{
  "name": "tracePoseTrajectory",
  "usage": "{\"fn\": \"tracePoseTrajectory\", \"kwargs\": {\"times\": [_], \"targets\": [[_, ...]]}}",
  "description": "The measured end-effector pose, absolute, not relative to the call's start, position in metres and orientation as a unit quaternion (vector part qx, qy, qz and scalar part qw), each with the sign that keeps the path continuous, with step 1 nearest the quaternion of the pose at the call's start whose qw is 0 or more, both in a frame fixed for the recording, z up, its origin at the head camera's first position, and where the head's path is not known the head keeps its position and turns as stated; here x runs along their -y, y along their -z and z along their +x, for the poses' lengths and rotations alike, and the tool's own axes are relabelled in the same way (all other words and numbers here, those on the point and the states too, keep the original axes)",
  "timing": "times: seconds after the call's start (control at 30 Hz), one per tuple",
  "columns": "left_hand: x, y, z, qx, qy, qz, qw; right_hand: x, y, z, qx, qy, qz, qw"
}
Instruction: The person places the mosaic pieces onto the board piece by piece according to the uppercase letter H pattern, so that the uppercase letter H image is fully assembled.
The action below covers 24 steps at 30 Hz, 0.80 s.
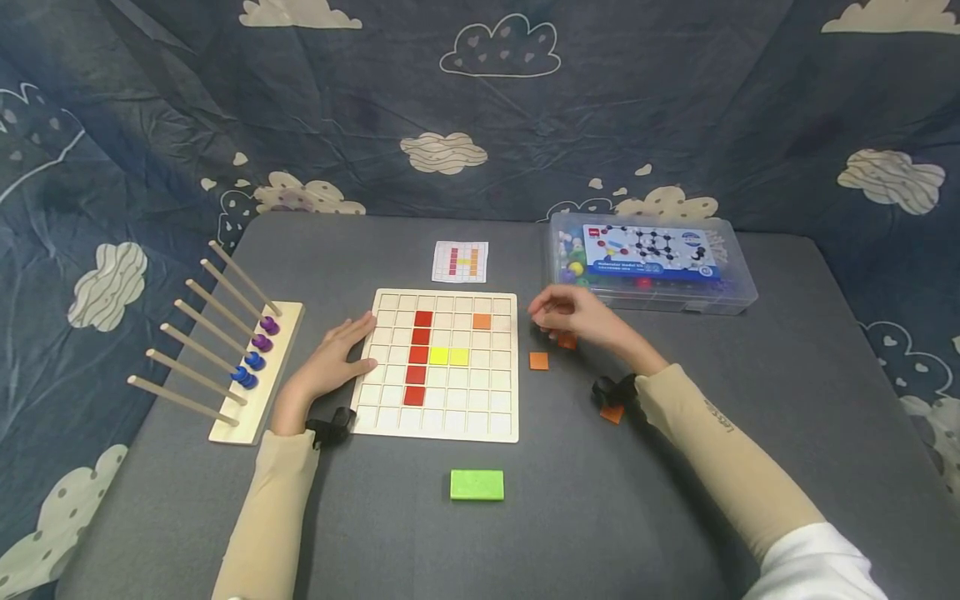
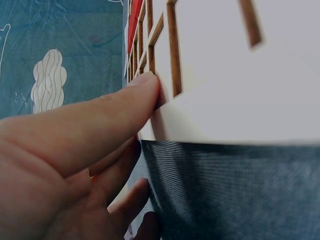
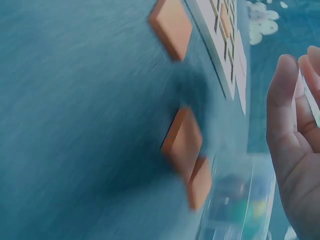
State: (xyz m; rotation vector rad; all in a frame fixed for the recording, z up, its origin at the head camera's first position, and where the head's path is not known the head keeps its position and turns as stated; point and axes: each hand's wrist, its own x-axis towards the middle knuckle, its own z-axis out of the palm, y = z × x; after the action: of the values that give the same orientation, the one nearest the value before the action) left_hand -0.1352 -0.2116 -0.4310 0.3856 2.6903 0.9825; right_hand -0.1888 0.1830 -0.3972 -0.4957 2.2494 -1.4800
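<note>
On the left edge of the grid board [image 1: 461, 421] rests the outstretched left hand [image 1: 330, 362], while the right hand [image 1: 581, 315], its grip unclear, hovers near orange tiles [image 1: 538, 361].

In the upper right of the frame, a blue-and-white label [image 1: 651, 252] on the clear plastic box [image 1: 652, 298] reads "Molecular Model Kit"; the smaller line beneath, the lettering in its red logo [image 1: 593, 233] and its round emblem [image 1: 705, 271] are too small to read. Dark lettering [image 1: 718, 415] marks the beige sleeve [image 1: 701, 442] at lower right, not surely legible.
</note>
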Motion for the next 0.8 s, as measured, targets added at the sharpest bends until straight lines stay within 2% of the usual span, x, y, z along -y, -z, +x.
{"fn": "tracePoseTrajectory", "kwargs": {"times": [0.17,0.47,0.8], "targets": [[0.212,0.43,-0.135,-0.925,-0.334,0.134,0.124,-0.217,0.397,-0.172,-0.793,0.547,-0.181,0.196],[0.211,0.43,-0.134,-0.924,-0.336,0.137,0.123,-0.266,0.407,-0.137,-0.778,0.568,-0.154,0.219],[0.212,0.43,-0.135,-0.922,-0.338,0.146,0.12,-0.292,0.422,-0.11,-0.779,0.564,-0.155,0.226]]}}
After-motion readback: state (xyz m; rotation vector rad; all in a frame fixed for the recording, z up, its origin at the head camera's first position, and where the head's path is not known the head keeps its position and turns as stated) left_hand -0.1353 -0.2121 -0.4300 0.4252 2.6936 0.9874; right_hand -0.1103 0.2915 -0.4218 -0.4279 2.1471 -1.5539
